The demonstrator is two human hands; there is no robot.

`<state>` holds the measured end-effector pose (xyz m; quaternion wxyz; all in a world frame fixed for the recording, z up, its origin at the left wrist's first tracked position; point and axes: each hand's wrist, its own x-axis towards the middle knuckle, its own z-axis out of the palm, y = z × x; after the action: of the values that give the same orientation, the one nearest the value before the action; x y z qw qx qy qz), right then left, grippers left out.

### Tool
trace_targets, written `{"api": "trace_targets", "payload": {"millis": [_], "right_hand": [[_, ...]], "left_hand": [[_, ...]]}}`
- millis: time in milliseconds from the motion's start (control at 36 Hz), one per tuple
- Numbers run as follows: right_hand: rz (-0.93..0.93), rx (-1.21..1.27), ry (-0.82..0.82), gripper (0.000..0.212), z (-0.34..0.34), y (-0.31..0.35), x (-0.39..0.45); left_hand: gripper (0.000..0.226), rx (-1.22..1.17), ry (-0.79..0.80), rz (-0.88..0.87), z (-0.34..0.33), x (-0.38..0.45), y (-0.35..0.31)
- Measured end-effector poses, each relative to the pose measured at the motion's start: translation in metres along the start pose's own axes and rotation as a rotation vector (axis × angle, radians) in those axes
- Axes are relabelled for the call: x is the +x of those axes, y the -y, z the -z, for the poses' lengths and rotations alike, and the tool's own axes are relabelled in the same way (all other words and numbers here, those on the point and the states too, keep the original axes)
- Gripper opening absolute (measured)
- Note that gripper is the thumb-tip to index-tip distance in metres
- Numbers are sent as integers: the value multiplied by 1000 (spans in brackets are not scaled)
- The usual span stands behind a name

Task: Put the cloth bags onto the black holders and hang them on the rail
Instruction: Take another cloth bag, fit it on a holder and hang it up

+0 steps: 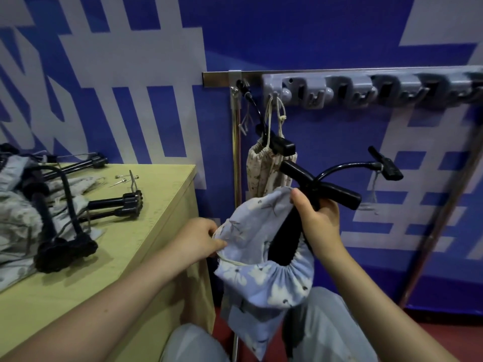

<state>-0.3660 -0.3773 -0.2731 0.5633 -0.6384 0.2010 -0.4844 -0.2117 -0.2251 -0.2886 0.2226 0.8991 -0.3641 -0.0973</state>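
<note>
A: Nearest us, below the rail (287, 75), both hands are on the blue bag (261, 273). Left hand (198, 241) pinches the bag's rim + drawstring on the table side. Right hand (317, 220) is curled round the black holder (321, 188) just under its crossbar, thumb pressing the cloth rim against it.

B: So the holder's stem is already inside?

A: Looks so. Dark shaft runs down into the gathered mouth; rest of the bag hangs slack below, approx over the knees. My read: bag on, mouth not yet cinched.

B: Best way to finish?

A: Keep the right hand firm at the crossbar so the holder doesn't twist. Left hand pulls the string away from the holder, evenly, till the gathers close round the stem. Don't yank; thin cord, cloth could bunch on one side.

B: Then up to the rail?

A: Yes. Farther back, under the rail's left end, a cream bag (264, 173) hangs already w/ its own holder, so go for a free hook to the right of it. Watch the curved hose + nozzle (389, 167) sticking out; could snag the hung one.

B: More to do?

A: Left of the rail, on the table (167, 205), spare holders (65, 246) + more cloth (15, 205) lie waiting.
</note>
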Motion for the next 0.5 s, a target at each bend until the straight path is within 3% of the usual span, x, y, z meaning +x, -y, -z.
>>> {"api": "trace_targets", "payload": {"millis": [167,278,333,389,500], "right_hand": [[-23,-10,-13,17,6,-8,-1],[-59,-80,17,17,8,-16,-4],[-83,-109,38,15,10,-20,-5],[-100,-130,54,14,10,-23,-5],[-106,-185,72,17,10,-24,-6]], "left_hand": [[20,-315,17,137,6,2,1],[16,-673,31,113,10,-1,-9],[18,-741,37,86,11,-2,-12],[17,-647,28,72,12,-2,-12],[23,-105,-69,-17,15,-2,-8]]}}
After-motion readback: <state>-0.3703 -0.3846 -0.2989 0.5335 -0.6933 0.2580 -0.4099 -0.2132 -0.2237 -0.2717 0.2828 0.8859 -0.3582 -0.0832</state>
